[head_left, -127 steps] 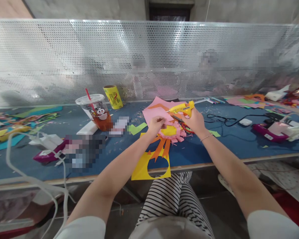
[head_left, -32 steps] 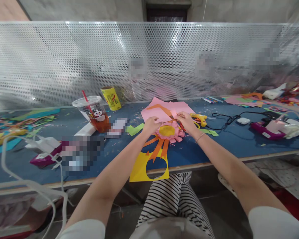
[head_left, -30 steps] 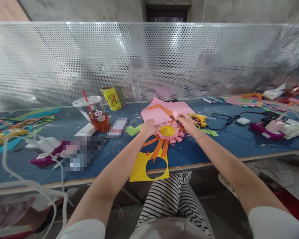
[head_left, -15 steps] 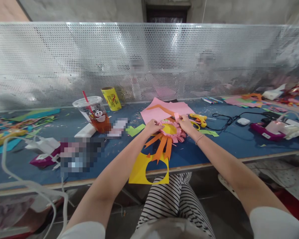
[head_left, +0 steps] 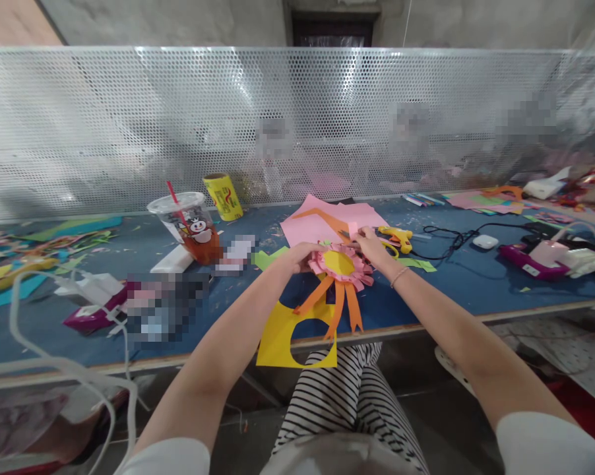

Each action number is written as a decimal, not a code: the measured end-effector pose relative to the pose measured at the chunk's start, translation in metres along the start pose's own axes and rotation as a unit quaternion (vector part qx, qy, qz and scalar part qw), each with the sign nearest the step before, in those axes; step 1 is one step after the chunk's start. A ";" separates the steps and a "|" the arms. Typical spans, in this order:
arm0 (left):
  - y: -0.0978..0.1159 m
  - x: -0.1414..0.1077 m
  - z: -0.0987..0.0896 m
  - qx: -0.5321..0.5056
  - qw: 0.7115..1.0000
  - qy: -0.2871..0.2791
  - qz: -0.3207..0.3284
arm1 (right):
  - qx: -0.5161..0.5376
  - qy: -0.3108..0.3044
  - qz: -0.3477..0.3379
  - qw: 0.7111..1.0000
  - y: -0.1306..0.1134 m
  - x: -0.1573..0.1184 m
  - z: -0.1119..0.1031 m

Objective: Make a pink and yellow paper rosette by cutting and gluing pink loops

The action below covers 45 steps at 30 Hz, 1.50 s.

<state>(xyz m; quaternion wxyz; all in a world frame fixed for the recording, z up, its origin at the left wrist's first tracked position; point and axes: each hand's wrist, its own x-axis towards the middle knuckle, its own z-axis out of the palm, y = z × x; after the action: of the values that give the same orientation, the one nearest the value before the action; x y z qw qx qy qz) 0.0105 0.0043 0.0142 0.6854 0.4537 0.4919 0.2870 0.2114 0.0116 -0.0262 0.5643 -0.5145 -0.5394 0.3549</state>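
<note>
From the head view, the only one here, I'd worry first about the fringe: a hard pinch by the left hand (head_left: pixel 301 255) could crush or tear the petals. The right hand (head_left: pixel 369 243) might shift the small pink strip (head_left: pixel 353 229) out of line if it slips. The yellow glue gun (head_left: pixel 399 241) lies just beyond that hand, and a careless backward nudge could knock it. The yellow cut-out sheet (head_left: pixel 276 338) juts past the table's front edge, so a sweeping forearm might drag it off.

The paper rosette (head_left: pixel 339 262) sits between the hands, near the front of the blue table (head_left: pixel 238 310); I can't tell whether it's lifted. The left fingers close on its upper-left rim, some hidden behind it; the right fingertips are pinched together on the strip. It has a yellow round centre, a curled pink fringe, and orange tails splaying downward with notched ends.
</note>
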 end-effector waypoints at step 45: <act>0.018 -0.024 0.025 -0.314 0.900 0.052 0.297 | 0.213 -0.074 -0.052 0.973 -0.021 -0.035 0.041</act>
<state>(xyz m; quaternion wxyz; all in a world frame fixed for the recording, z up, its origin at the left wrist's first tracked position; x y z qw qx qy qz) 0.0269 -0.0169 0.0426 0.6489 0.3243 0.2534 0.6399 0.1620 -0.0186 -0.0192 0.6368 -0.3258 -0.5183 0.4687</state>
